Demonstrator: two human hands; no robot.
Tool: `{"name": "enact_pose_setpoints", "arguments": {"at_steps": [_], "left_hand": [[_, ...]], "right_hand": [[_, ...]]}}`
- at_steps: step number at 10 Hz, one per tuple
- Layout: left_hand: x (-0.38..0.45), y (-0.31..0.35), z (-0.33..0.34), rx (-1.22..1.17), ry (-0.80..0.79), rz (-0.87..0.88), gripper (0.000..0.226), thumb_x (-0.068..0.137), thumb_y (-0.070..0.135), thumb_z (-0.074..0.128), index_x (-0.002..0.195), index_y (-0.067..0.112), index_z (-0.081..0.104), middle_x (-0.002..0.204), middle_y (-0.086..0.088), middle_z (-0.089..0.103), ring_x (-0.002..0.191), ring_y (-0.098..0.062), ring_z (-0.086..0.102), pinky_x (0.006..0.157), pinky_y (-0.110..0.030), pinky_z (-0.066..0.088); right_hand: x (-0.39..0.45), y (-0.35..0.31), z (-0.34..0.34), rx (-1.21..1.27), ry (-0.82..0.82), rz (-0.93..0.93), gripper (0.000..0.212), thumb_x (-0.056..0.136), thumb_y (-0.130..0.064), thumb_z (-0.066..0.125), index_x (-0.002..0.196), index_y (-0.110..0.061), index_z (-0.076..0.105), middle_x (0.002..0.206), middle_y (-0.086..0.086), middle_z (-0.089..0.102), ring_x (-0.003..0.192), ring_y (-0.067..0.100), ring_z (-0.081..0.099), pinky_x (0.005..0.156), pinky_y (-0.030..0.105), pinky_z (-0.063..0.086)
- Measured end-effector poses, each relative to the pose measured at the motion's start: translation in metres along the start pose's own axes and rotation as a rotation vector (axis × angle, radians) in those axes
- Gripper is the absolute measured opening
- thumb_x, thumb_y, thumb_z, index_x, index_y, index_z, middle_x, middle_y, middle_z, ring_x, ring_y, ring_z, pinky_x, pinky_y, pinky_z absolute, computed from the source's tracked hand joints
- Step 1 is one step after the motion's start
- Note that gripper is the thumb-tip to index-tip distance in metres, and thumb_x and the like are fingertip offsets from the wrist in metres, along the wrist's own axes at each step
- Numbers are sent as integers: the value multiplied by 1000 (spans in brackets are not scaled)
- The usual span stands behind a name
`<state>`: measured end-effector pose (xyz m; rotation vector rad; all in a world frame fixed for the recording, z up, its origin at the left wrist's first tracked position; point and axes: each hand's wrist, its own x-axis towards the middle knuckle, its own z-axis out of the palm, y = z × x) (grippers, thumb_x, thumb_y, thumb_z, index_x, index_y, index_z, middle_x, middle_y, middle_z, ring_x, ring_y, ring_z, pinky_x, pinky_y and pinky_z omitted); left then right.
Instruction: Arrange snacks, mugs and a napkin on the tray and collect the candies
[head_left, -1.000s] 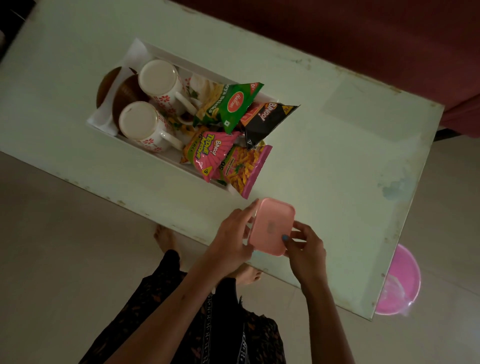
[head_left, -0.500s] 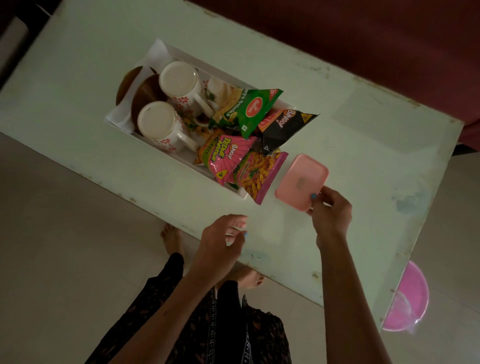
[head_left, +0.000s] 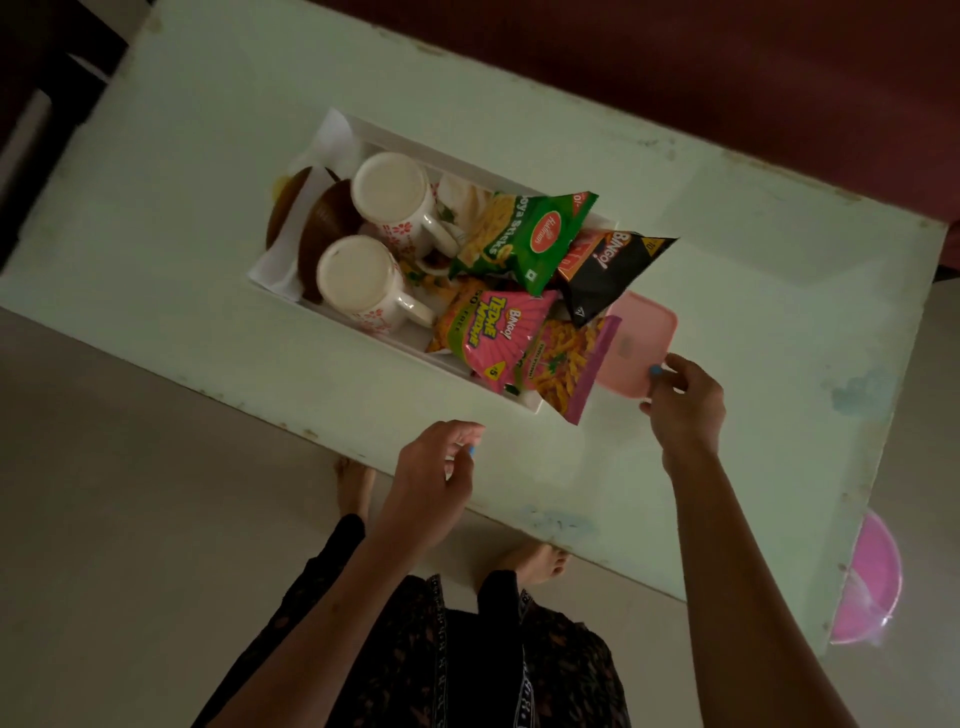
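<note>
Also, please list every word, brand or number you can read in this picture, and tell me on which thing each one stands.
"Soya Sticks", "Haldiram's" and "10/-": green packet.
"BINGO!" and "10": black packet.
"BINGO! TEDHE MEDHE" and "5": pink packet.
Small print on the purple-edged packet: too blurred to read.
Mark on the pink box lid: unreadable.
Mugs: flower pattern only, no text.

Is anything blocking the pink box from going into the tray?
Yes. The snack packets hang over the tray's end nearest the pink box, which the right hand holds. The black packet overlaps the box's top edge.
</note>
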<state>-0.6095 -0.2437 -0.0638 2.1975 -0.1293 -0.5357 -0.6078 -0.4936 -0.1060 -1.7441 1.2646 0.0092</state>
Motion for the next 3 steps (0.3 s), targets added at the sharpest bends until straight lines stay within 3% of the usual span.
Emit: {"name": "enact_pose_setpoints", "arguments": {"at_steps": [1, 2, 3], "left_hand": [[6, -15, -20, 40, -43, 30, 29, 83, -3, 50, 106, 9, 63, 100, -3, 67, 84, -6, 61, 71, 0, 43], [6, -38, -51, 105, -150, 48, 28, 81, -5, 51, 105, 3, 63, 99, -13, 68, 86, -18, 65, 77, -25, 55], [6, -51, -76, 164, -277, 28, 28, 84, 0, 50, 109, 3, 61, 103, -15, 65, 94, -23, 65, 82, -34, 54]], "right_hand": [[-18, 3, 7, 39, 75, 93, 33, 92, -29, 54, 121, -14, 57, 112, 13, 67, 97, 32, 65, 88, 50, 53], [-77, 20, 36, 5, 143, 258, 32, 92, -34, 50, 105, -8, 63, 105, 21, 69, 97, 39, 64, 88, 51, 51], [-121, 21, 62, -34, 83, 352, 34, 93, -34, 49, 100, -6, 67, 102, 21, 69, 97, 40, 64, 87, 50, 51]]}}
